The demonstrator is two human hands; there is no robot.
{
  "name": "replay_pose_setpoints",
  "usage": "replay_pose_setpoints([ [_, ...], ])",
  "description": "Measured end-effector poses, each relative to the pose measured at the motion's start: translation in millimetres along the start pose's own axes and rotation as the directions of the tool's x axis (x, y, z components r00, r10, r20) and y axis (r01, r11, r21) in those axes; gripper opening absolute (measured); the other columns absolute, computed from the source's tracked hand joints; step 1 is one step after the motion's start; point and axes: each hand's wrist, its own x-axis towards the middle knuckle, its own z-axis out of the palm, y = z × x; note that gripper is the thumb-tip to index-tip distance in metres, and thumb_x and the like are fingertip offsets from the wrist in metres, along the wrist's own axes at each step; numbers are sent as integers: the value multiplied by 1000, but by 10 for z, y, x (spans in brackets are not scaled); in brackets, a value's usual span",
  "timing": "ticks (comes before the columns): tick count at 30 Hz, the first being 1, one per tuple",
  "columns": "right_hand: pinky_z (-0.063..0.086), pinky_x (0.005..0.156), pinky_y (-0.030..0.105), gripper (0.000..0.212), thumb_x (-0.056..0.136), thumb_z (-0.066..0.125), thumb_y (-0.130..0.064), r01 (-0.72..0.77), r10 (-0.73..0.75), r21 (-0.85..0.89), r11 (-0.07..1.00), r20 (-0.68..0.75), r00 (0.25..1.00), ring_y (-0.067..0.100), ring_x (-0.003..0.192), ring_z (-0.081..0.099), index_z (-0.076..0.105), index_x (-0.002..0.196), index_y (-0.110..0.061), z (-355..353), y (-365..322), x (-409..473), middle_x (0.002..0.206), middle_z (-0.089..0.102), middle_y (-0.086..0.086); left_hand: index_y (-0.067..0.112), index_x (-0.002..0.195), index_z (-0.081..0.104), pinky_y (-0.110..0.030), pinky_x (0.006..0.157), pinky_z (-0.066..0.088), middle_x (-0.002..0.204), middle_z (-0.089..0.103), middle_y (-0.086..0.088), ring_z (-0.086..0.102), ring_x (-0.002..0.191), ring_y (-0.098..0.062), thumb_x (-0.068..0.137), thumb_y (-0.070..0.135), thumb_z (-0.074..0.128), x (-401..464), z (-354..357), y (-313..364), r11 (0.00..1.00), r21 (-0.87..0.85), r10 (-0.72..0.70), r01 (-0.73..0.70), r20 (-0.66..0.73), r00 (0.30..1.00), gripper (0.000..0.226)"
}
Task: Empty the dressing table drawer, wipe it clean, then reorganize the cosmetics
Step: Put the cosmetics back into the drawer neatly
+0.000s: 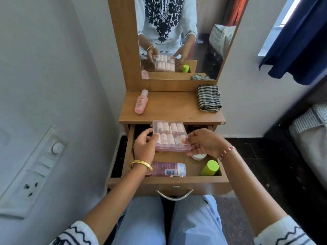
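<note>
Both hands hold a clear pink plastic case (169, 134) of small pale bottles above the open wooden drawer (168, 180). My left hand (146, 145) grips its left edge; my right hand (203, 143) grips its right front corner. Inside the drawer lie a dark pink bottle with a barcode (168, 169), a green-capped bottle (209, 167) at the right front, and a white round jar (199, 156) partly hidden under my right hand. A pink bottle (141, 102) lies on the left of the dressing table top (171, 107).
A folded striped cloth (208, 100) sits at the back right of the top. The mirror (177, 38) stands behind. A wall with a switch panel (31, 174) is close on the left; a bed (309, 131) is on the right. My knees are under the drawer handle (174, 195).
</note>
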Motion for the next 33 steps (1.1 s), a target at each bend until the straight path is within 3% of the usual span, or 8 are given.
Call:
replay_pose_setpoints([
  [3, 55, 47, 23, 5, 91, 54, -1, -99, 96, -87, 991, -40, 995, 17, 52, 65, 56, 92, 4, 60, 98, 48, 83, 62, 18, 12, 116, 58, -16, 45, 50, 84, 64, 0, 59, 69, -12, 91, 17, 54, -13, 4, -107, 990, 46, -134, 131, 67, 989, 26],
  [8, 58, 55, 29, 7, 92, 53, -2, -209, 180, -221, 952, -147, 973, 20, 56, 62, 54, 91, 5, 128, 176, 195, 72, 59, 14, 12, 98, 61, -29, 58, 55, 95, 63, -11, 60, 72, -21, 93, 12, 47, 106, 83, -257, 932, 259, -314, 254, 227, 922, 15],
  [12, 58, 75, 43, 7, 90, 55, -1, -261, 204, -343, 902, -193, 960, 26, 63, 64, 52, 94, 5, 175, 183, 346, 77, 59, 19, 14, 96, 59, -46, 87, 53, 109, 65, -18, 62, 98, -34, 90, 15, 47, 236, 161, -350, 879, 439, -310, 187, 227, 923, 14],
  [15, 58, 67, 38, 17, 88, 56, 2, -274, 204, -428, 861, -202, 958, 27, 61, 64, 50, 104, 5, 215, 175, 455, 82, 58, 20, 2, 114, 56, -38, 95, 47, 119, 60, -16, 57, 107, -34, 92, 15, 44, 286, 222, -357, 810, 567, -316, 149, 208, 926, 28],
  [18, 55, 64, 29, 4, 89, 55, 0, -279, 161, -547, 789, -253, 954, 24, 64, 62, 51, 90, 1, 255, 177, 521, 71, 56, 13, -3, 108, 57, -37, 90, 46, 116, 60, -23, 56, 107, -35, 92, 14, 45, 321, 279, -356, 737, 666, -308, 117, 176, 935, 27],
  [22, 41, 39, 15, 15, 88, 52, -4, -230, 72, -622, 749, -268, 961, 15, 59, 51, 52, 74, -7, 237, 214, 552, 69, 51, 6, -4, 113, 57, -34, 91, 46, 119, 60, -20, 56, 111, -32, 91, 9, 49, 384, 351, -375, 706, 701, -286, 99, 155, 946, 27],
  [26, 48, 84, 29, 31, 92, 47, -5, -242, 20, -660, 711, -325, 946, 31, 112, 57, 54, 121, 4, 282, 251, 649, 121, 58, 19, -3, 120, 54, -36, 93, 45, 125, 57, -20, 54, 115, -33, 93, 8, 46, 398, 415, -380, 716, 692, -236, 92, 116, 965, 30],
  [33, 48, 96, 36, 30, 92, 48, -4, -268, -69, -697, 664, -415, 907, 32, 115, 57, 49, 122, 2, 347, 288, 804, 123, 57, 19, 0, 131, 45, -35, 97, 43, 135, 50, -18, 50, 123, -32, 93, 4, 44, 378, 432, -379, 747, 655, -259, 118, 123, 958, 39],
])
